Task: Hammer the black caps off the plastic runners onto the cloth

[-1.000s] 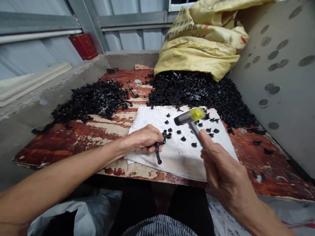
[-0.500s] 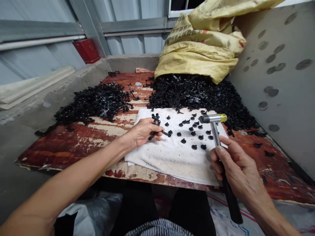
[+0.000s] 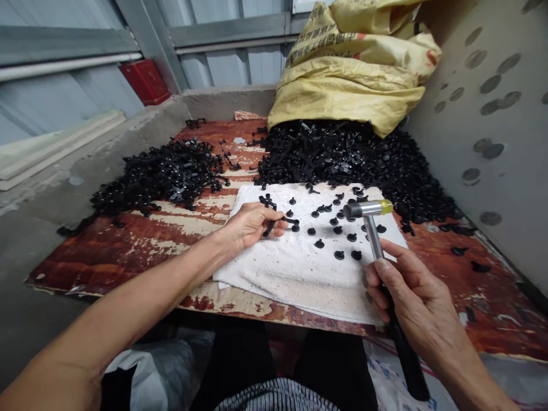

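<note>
My left hand (image 3: 252, 224) pinches a few thin black plastic pieces (image 3: 268, 201) with knobbed ends, just above the left part of a folded white towel (image 3: 274, 268). One piece points right, its tip beside a small black disc with a stem (image 3: 295, 228); whether they touch I cannot tell. My right hand (image 3: 411, 285) is closed round a small mallet (image 3: 373, 228) with a metal shaft, a dark face, a yellow face and a black grip. The mallet head hangs over the towel's right side, above several more black discs (image 3: 339, 255).
A heap of black plastic parts (image 3: 166, 171) lies on the worn red board (image 3: 141, 251) at left. A larger heap (image 3: 317, 154) spills from a yellow woven sack (image 3: 351, 85) behind the towel. A spotted grey panel (image 3: 505, 171) stands at right, a red box (image 3: 145, 81) at back left.
The view has shifted slightly. The pieces in my left hand have turned a little, and one now points toward the disc. My right hand still holds the mallet in nearly the same place.
</note>
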`<state>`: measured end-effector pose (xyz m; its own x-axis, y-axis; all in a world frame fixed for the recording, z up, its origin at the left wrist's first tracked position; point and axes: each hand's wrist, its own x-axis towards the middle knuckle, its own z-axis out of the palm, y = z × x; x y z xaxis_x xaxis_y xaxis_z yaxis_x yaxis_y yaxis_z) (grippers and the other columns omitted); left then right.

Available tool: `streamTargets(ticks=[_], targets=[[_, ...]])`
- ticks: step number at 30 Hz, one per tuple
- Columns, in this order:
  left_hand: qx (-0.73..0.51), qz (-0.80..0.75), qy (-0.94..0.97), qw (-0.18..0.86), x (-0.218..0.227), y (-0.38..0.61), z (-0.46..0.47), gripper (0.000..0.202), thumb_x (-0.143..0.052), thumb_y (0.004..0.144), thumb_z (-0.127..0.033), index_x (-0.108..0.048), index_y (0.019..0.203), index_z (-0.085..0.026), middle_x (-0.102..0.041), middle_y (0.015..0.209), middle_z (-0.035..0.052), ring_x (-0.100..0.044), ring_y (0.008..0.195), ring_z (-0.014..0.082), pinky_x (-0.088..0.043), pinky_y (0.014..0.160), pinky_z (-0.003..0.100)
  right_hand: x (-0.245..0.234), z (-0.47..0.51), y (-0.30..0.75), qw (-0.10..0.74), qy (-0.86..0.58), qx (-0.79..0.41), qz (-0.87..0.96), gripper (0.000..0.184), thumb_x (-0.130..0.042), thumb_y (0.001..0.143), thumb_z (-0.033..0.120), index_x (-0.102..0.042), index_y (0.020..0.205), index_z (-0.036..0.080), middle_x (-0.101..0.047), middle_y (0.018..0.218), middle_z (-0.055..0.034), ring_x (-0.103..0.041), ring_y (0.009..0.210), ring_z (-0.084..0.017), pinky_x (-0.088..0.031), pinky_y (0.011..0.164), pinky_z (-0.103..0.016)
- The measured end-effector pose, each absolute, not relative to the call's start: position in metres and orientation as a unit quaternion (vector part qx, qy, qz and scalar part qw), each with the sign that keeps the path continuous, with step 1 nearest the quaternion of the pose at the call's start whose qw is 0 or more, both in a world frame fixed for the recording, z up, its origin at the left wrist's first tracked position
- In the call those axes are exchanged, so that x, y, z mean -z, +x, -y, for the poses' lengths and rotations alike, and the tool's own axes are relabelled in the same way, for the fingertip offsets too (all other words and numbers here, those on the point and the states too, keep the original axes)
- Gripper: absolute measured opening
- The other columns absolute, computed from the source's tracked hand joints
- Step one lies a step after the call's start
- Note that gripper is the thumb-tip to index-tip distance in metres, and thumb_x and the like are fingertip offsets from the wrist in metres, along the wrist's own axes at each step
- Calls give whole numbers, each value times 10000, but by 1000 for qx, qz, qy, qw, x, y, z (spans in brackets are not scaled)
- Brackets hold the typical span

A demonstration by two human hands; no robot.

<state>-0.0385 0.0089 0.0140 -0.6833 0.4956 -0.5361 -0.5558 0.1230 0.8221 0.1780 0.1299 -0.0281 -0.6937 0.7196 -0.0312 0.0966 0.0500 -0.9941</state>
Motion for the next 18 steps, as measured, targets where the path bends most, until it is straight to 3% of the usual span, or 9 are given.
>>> streamTargets(ticks=[18], targets=[[-656,-648,-15,386,-11,-39,-11,266,-588,780,58,-481,625,-131,-627,573,41,-642,507,129,-512,444,209,28,-129,178,253,-309,-628,668,400,-632,823,479,-550,1136,243,-518,604,60,-401,396,-90,-314,310,-196]])
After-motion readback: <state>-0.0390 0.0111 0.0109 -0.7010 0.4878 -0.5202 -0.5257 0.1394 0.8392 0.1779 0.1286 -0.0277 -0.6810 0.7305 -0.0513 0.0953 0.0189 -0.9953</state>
